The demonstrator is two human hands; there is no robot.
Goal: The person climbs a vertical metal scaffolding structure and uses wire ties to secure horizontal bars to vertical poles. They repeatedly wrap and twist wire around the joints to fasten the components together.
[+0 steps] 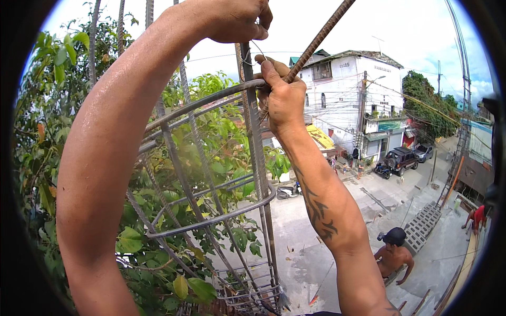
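Observation:
My left hand point(240, 21) is raised at the top with its fingers closed in a pinch on a thin tie wire point(257, 46). The wire curves down to my right hand point(285, 100), whose thumb and forefinger press together at its lower part. A rusty ribbed rebar point(321, 39) slants down into the crook of my right hand; whether the palm grips it is hidden. Both hands are beside an upright bar point(253, 126) of a steel rebar cage, where a bent hoop point(211, 101) meets it. Another hoop point(211, 225) rings the bars lower down.
Leafy branches point(142, 253) crowd the cage on the left. Far below, a person in a dark cap point(392, 253) is near stacked hollow blocks point(424, 224). Another person in red point(478, 217) bends at the right. Parked vehicles point(401, 159) and a white building point(342, 84) line the street.

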